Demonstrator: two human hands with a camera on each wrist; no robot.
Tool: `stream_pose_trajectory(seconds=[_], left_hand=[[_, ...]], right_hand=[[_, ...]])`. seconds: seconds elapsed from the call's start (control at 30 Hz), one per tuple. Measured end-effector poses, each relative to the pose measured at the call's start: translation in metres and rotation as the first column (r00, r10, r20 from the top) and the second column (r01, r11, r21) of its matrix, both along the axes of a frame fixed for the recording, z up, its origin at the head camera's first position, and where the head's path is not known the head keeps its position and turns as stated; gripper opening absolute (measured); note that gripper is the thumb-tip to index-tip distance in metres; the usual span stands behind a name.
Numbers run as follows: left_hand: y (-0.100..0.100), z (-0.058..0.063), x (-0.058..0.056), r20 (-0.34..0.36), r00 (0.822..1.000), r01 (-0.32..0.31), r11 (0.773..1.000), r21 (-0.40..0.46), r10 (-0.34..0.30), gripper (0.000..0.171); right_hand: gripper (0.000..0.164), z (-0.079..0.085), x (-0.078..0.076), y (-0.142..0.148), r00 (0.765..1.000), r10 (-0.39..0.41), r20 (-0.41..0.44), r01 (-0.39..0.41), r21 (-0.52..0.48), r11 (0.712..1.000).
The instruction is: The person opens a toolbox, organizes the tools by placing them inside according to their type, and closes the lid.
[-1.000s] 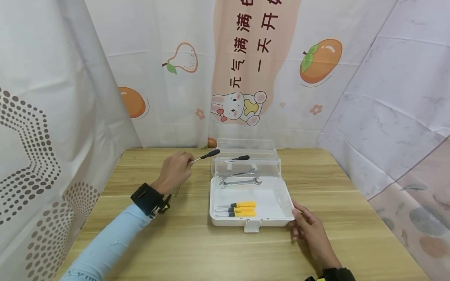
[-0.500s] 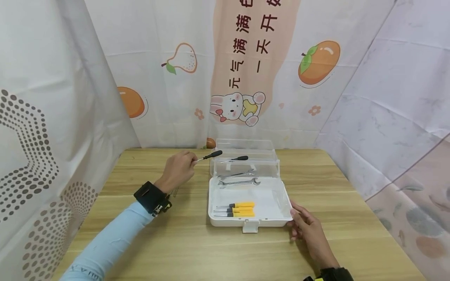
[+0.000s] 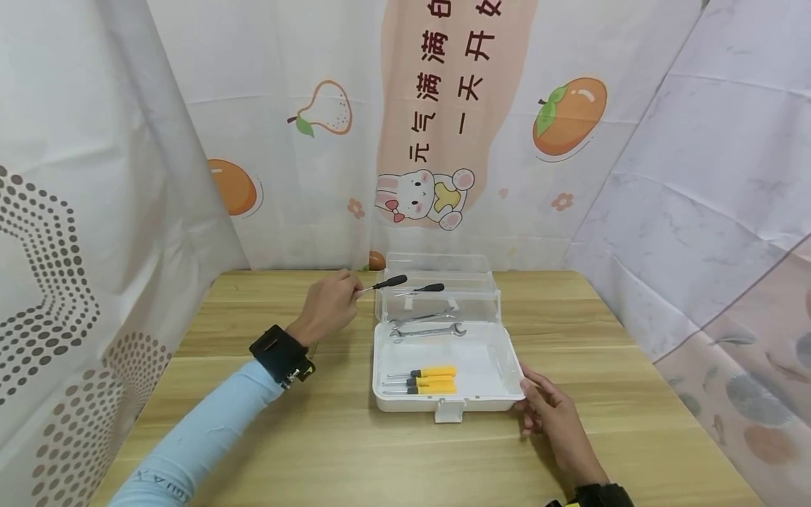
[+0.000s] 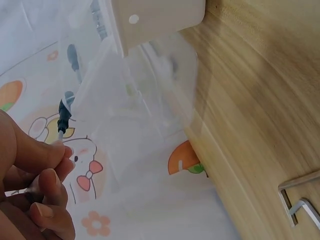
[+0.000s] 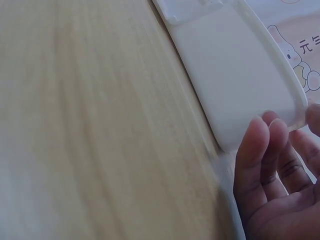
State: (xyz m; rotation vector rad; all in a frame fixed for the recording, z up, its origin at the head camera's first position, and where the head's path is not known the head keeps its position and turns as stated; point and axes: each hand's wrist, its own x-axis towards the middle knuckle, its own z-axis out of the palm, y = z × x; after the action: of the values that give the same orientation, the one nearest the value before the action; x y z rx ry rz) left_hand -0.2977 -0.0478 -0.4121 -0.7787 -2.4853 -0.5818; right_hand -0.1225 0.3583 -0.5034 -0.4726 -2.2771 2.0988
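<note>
My left hand [image 3: 329,306] pinches a black-handled screwdriver [image 3: 391,281] by its metal shaft, beside the clear lid of a white toolbox [image 3: 412,404]. In the left wrist view the handle points away from the fingertips, and a dark piece shows among the lower fingers. Another black-handled screwdriver [image 3: 432,288] appears at the raised lid [image 3: 484,306]. Inside the base lie three yellow-handled screwdrivers [image 3: 437,371] at the front and an open-end wrench [image 3: 431,332] at the back. My right hand [image 3: 560,419] grips the box's front right corner, thumb at the rim and bent fingers against the outer wall.
On the wooden table [image 3: 304,436] left of the box, metal hex keys [image 4: 300,202] lie partly behind the left wrist. Printed curtains [image 3: 304,190] stand along the back and sides. A front latch [image 3: 448,411] sticks out from the box.
My left hand has moved slightly right with the screwdriver, its handle now overlapping the lid more. The right hand stays at the box corner. The head view has shifted slightly.
</note>
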Motion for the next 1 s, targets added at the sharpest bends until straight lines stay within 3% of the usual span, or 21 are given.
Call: stream_pose_trajectory(seconds=[0.2,0.47,0.73,0.87,1.0], left_hand=[[0.006,-0.002,-0.003,-0.011,1.000,0.013,1.000,-0.021,-0.013,0.005],[0.014,0.006,-0.009,-0.011,1.000,0.024,0.998,-0.059,-0.024,0.010],[0.026,0.004,-0.018,-0.082,0.995,0.050,0.991,-0.127,-0.061,0.006],[0.033,0.006,-0.022,-0.069,0.995,0.059,0.988,-0.144,-0.070,0.006],[0.039,0.008,-0.022,-0.032,0.997,0.065,0.992,-0.108,-0.069,0.005]], right_hand=[[0.057,-0.002,0.000,0.000,1.000,-0.003,0.006,0.003,0.000,1.000],[0.057,0.000,-0.001,0.001,1.000,-0.008,0.009,0.008,0.014,1.000],[0.058,-0.001,0.001,0.002,1.000,-0.005,0.013,0.005,0.011,1.000],[0.057,-0.002,0.001,0.002,1.000,-0.010,0.016,0.010,0.001,1.000],[0.058,-0.002,0.000,0.002,1.000,-0.002,0.017,0.002,0.007,1.000]])
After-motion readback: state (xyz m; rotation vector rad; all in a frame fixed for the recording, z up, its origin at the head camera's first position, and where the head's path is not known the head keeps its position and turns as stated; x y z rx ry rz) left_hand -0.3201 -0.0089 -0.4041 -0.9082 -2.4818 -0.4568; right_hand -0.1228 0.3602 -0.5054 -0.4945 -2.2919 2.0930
